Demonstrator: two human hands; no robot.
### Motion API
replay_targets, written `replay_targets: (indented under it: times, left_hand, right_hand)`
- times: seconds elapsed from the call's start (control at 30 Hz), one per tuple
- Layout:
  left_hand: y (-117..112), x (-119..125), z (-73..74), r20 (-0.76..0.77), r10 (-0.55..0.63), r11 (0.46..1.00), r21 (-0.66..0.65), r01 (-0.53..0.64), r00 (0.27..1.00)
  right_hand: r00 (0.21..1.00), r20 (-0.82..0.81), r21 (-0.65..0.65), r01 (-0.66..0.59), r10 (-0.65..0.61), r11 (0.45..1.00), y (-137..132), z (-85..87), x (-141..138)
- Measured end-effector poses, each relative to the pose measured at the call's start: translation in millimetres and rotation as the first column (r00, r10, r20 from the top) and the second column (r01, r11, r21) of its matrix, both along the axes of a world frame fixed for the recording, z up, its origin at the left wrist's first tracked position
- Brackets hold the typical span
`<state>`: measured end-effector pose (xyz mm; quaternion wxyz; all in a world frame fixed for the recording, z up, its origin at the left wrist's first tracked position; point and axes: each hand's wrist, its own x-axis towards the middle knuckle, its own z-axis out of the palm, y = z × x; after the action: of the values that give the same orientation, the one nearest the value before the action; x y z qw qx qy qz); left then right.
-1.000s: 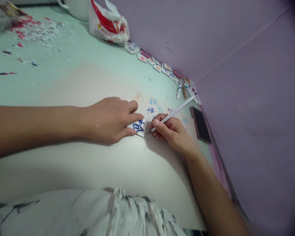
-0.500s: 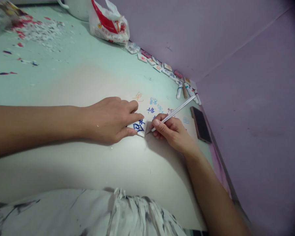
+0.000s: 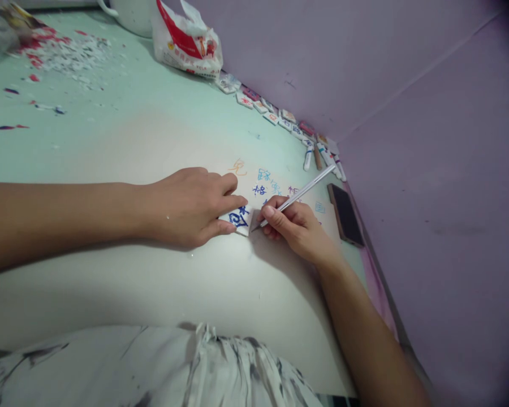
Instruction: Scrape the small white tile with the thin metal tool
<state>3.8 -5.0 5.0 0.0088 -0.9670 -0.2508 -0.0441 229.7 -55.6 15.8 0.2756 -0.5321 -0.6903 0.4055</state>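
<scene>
A small white eraser block (image 3: 239,219) with a dark blue character on it lies flat on the table. My left hand (image 3: 199,206) grips it from the left, thumb at the near edge and forefinger at the far edge. In my right hand (image 3: 294,223) is a slim silver-white craft knife (image 3: 307,188), held like a pen and slanting up to the right. Its pointed tip is at the block's right edge; whether it cuts in, I cannot tell. Coloured handwritten characters (image 3: 261,189) mark the tabletop just beyond my hands, partly covered by my right hand.
Along the purple wall (image 3: 385,169) stands a row of carved blocks (image 3: 271,118) and markers (image 3: 308,158). A phone (image 3: 345,215) lies to the right. White and red shavings (image 3: 74,53) are heaped at the far left. Beyond are a plastic bag (image 3: 189,42) and a white mug (image 3: 131,16).
Almost nothing differs. Both hands, the block and the knife keep their places; the whole view has shifted very slightly.
</scene>
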Motion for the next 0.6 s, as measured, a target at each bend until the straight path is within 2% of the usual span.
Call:
replay_targets:
  times: [0.6]
  left_hand:
    - [0.4,-0.2,-2.2,0.036,0.002,1.0,-0.022,-0.001,0.999]
  right_hand:
    - [1.0,0.005,-0.004,0.003,-0.003,1.0,-0.3,-0.6,1.3]
